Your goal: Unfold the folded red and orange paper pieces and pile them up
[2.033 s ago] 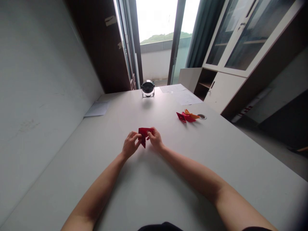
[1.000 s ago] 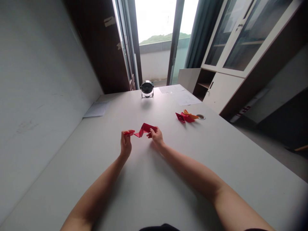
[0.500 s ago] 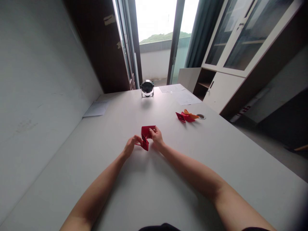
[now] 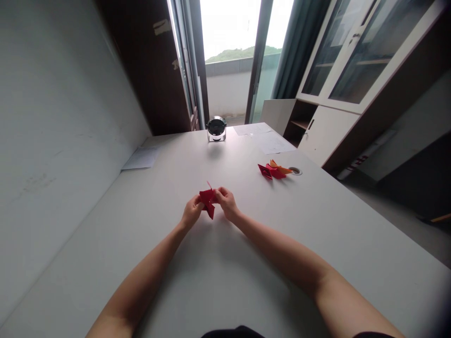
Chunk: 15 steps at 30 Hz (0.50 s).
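A piece of folded red paper [image 4: 207, 198] is held between my two hands, just above the white table. My left hand [image 4: 192, 210] pinches its left side, thumb on the near face. On the other side, my right hand [image 4: 226, 202] grips the right edge between thumb and fingers. Several creased flaps stick out, one pointing down towards me and a thin one standing up at the top. The fingertips behind the paper are partly hidden.
Red and orange folded paper pieces [image 4: 276, 171] lie to the right, beside a round cable hole [image 4: 296, 171]. A round black-and-silver device [image 4: 216, 129] stands at the back of the white table [image 4: 169, 291]. Paper sheets [image 4: 141, 158] lie near the left wall.
The red paper has turned and its wide panel no longer faces me; it looks more compact. My right hand has shifted slightly left, and both hands still hold the paper.
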Available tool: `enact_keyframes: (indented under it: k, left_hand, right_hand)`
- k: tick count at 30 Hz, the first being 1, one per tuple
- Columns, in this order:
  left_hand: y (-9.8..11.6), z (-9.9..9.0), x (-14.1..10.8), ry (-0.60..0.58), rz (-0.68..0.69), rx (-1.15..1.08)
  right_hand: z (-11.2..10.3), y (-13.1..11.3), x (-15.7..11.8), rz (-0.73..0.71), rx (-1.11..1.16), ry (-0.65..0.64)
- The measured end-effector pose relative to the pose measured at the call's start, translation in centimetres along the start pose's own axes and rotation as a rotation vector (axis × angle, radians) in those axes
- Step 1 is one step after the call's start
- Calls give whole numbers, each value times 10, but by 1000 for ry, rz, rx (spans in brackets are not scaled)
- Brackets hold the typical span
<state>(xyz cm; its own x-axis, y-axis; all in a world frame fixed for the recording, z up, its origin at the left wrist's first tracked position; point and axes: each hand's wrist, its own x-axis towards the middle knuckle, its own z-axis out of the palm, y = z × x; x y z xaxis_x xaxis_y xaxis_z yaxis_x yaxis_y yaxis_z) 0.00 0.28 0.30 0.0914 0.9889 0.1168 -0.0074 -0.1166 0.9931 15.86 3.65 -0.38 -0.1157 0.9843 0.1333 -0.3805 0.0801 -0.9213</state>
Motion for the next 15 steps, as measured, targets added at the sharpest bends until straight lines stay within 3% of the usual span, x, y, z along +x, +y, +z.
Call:
enact_keyframes:
  k: [6,10,15]
  left_hand:
    - [1,-9,2,194,-49,-62]
    - [3,-12,2,210,-87,-222]
    - [0,-7,2,160,-79,-181]
  right_hand:
    - [10,2,-11,-37,-207,-254]
    - [12,-1,-17,-111,-325,-336]
    - [14,-1,-21,-118,-478,-317]
